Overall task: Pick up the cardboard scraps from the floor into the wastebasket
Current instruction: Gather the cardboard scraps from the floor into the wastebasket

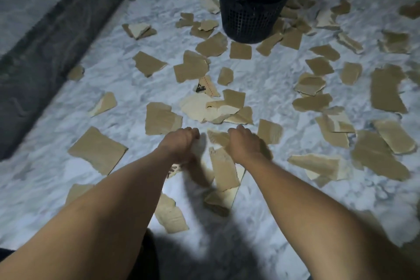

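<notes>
Cardboard scraps point(161, 118) litter the marble floor point(113, 88) between the mesh wastebasket point(250, 11) and the left hand point(179, 145) and right hand point(246, 143), fingers point(192, 131) curled down, hold unclear.

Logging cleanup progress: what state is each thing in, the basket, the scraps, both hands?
wastebasket: upright on the floor, bag inside.
cardboard scraps: scattered across the floor.
left hand: down at the scraps, fingers curled, grip unclear.
right hand: down over a scrap, fingers curled, grip unclear.
</notes>
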`<state>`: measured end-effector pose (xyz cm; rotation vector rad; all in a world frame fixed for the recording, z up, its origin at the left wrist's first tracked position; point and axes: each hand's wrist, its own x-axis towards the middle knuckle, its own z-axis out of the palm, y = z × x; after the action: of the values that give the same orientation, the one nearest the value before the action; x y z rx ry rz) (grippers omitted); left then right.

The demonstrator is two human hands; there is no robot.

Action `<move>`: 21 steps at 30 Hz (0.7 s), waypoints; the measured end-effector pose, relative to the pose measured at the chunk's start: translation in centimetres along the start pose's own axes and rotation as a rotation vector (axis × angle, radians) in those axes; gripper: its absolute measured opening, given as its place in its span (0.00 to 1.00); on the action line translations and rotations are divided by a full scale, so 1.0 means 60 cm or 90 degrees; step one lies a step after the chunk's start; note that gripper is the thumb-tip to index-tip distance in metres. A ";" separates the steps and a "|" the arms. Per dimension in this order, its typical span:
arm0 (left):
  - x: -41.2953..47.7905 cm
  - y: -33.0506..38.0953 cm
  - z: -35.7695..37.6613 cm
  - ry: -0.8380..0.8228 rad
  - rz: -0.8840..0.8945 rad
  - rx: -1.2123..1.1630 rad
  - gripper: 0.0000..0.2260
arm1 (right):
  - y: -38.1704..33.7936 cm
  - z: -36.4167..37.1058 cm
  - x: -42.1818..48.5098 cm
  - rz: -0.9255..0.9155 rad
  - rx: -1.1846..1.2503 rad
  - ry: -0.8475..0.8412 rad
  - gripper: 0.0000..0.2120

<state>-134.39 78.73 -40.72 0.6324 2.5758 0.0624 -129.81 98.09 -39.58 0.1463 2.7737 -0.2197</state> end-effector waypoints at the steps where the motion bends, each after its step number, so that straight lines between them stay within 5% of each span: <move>1: 0.008 0.002 -0.006 0.016 -0.034 -0.043 0.24 | 0.004 -0.006 0.004 0.014 0.026 0.021 0.12; 5: 0.031 0.020 -0.028 0.048 -0.066 -0.091 0.20 | 0.031 -0.054 0.020 0.050 0.229 -0.087 0.07; 8: 0.022 0.021 -0.033 -0.075 -0.041 -0.002 0.43 | 0.028 -0.066 0.021 0.013 0.139 -0.294 0.12; 10: 0.010 0.015 -0.027 -0.121 -0.005 0.124 0.52 | 0.017 -0.036 0.016 0.032 0.096 -0.313 0.18; 12: 0.015 0.007 -0.007 -0.110 -0.002 0.124 0.49 | 0.003 -0.003 0.004 0.064 0.089 -0.222 0.23; 15: 0.013 0.014 -0.004 -0.096 -0.033 0.040 0.42 | -0.010 0.017 -0.013 0.077 0.121 -0.111 0.16; 21: 0.012 0.016 -0.005 -0.032 -0.087 -0.098 0.14 | 0.007 0.003 -0.004 0.076 0.337 -0.072 0.16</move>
<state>-134.69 79.96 -40.64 0.3958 2.5285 0.1940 -129.48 98.48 -39.73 0.4147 2.5209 -0.8947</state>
